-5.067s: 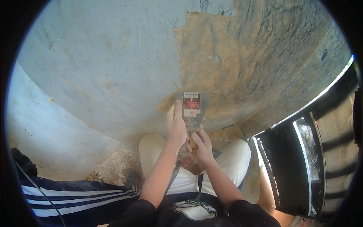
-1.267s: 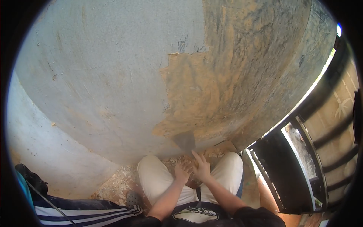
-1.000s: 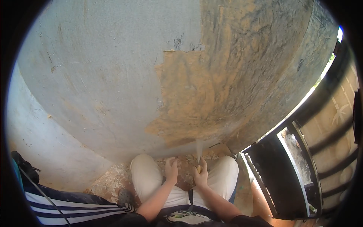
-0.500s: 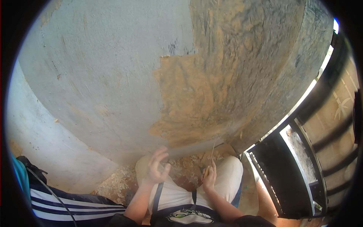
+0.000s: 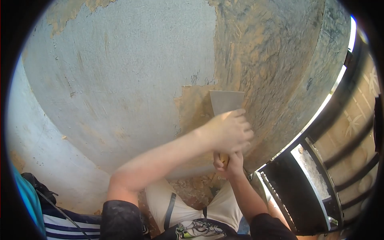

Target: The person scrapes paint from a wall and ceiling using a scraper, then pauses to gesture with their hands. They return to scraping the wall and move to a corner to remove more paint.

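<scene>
A wide-bladed scraper [image 5: 227, 102] stands upright before the wall, its blade pointing up over the bare brown patch [image 5: 196, 102]. Around its yellow handle [image 5: 224, 159] my right hand [image 5: 233, 163] is closed. My left hand [image 5: 228, 132] lies across the lower blade, just above my right hand, with its fingers bent; it is blurred, and whether it grips the blade or rests on it is hidden. Grey-blue paint [image 5: 136, 68] covers the wall to the left of the patch.
At the left edge sits another person, whose striped trousers [image 5: 72, 226] show, beside a black bag [image 5: 38, 188]. A dark metal frame [image 5: 294, 192] stands at the right. Paint flakes [image 5: 196, 188] litter the floor between my knees.
Both hands have moved up toward the wall. The scraper's blade, seen edge-on before, now shows its flat face. My left hand has crossed rightward onto the scraper.
</scene>
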Action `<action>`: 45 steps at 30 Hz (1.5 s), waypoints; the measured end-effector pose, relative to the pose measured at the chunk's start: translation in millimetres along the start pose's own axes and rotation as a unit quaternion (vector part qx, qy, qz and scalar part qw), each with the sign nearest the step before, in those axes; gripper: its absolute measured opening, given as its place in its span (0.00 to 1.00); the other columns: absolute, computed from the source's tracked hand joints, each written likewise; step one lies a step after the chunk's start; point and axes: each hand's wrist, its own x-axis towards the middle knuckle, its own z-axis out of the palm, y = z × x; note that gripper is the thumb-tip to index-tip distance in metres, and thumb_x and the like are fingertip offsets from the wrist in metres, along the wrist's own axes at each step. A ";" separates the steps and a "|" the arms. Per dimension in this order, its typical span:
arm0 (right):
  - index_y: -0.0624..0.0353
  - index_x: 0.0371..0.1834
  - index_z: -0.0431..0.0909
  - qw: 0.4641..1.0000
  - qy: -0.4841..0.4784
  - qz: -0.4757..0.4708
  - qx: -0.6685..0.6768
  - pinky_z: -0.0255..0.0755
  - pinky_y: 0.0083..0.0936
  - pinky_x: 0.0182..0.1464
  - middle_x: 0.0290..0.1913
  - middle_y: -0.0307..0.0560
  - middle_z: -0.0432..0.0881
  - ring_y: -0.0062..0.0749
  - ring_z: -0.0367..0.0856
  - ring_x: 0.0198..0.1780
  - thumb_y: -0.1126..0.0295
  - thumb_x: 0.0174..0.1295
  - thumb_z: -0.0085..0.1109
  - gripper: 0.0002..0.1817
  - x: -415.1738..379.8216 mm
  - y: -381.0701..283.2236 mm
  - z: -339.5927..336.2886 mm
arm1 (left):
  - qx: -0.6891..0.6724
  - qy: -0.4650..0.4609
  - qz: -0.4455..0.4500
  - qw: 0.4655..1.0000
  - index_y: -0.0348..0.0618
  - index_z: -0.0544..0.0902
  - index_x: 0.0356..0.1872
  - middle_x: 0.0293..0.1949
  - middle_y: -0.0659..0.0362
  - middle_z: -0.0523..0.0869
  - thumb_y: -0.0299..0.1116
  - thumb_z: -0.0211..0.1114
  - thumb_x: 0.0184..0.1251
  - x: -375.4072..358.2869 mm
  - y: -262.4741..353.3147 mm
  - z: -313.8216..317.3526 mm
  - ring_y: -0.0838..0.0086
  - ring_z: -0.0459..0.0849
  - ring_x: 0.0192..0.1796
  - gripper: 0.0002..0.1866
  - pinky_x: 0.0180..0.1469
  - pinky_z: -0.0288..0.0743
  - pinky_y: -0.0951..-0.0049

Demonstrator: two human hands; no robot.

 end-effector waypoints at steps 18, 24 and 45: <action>0.56 0.66 0.59 0.983 -0.096 0.065 0.140 0.60 0.20 0.12 0.28 0.45 0.69 0.25 0.63 0.12 0.62 0.76 0.40 0.20 21.4 -74.6 22.1 | 0.039 -0.009 0.034 0.999 0.44 0.82 0.17 0.24 0.62 0.83 0.43 0.60 0.66 34.0 -47.2 -45.2 0.71 0.80 0.36 0.19 0.55 0.70 0.70; 0.57 0.65 0.59 0.993 -0.033 0.090 0.063 0.53 0.15 0.14 0.30 0.45 0.70 0.19 0.58 0.13 0.61 0.77 0.38 0.19 16.0 -66.3 21.2 | 0.071 0.019 0.085 0.994 0.47 0.82 0.16 0.22 0.64 0.83 0.42 0.60 0.67 33.7 -48.9 -35.5 0.74 0.79 0.34 0.19 0.54 0.69 0.72; 0.62 0.59 0.67 0.991 -0.026 0.052 0.119 0.51 0.13 0.10 0.30 0.48 0.75 0.17 0.61 0.13 0.66 0.73 0.48 0.16 33.2 -64.0 -17.4 | 0.109 -0.029 0.044 0.993 0.48 0.85 0.19 0.24 0.65 0.83 0.40 0.59 0.68 46.9 -54.4 -28.0 0.74 0.80 0.36 0.17 0.53 0.70 0.73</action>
